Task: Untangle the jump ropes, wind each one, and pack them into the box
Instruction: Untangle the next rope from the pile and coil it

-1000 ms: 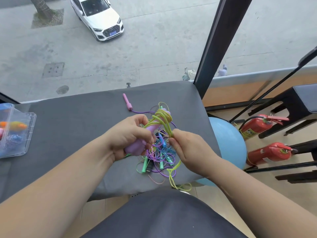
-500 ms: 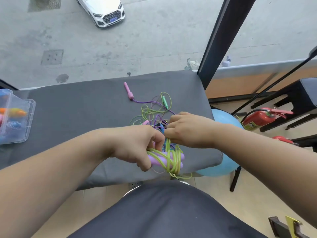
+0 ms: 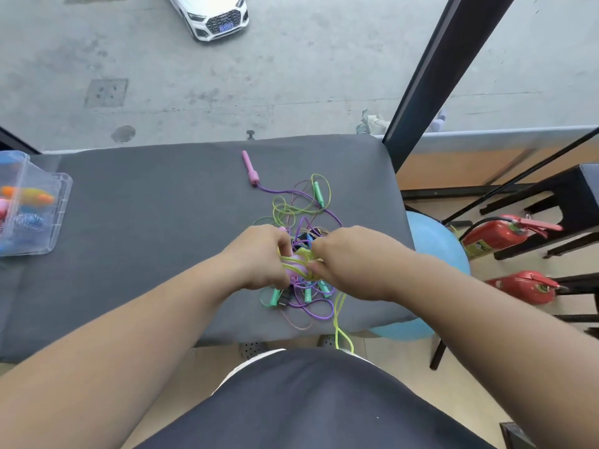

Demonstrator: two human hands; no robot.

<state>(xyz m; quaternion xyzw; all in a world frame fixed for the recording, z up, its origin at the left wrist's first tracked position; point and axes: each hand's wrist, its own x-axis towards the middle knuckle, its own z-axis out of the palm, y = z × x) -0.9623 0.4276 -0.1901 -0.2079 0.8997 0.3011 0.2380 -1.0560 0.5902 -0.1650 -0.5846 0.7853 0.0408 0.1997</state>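
Observation:
A tangle of thin jump ropes [image 3: 301,218] in purple, yellow-green and pink lies on the grey padded table [image 3: 155,222]. My left hand [image 3: 259,257] grips a lilac handle [image 3: 296,268] with yellow-green rope wound round it. My right hand [image 3: 346,257] pinches that yellow-green rope right beside the handle. A loose end of the yellow-green rope [image 3: 340,322] hangs over the table's front edge. A pink handle [image 3: 250,168] and a green handle [image 3: 318,192] lie apart at the back of the tangle. Several green handles [image 3: 275,296] show under my hands.
A clear plastic box [image 3: 32,209] holding coloured wound ropes stands at the table's left edge. To the right of the table are a blue ball [image 3: 434,251], two red fire extinguishers [image 3: 505,234] and black frames. A window lies behind the table.
Both hands carried the wound lilac handle toward me, then back over the tangle. The right hand went from reaching into the pile to pinching the yellow-green rope at the handle.

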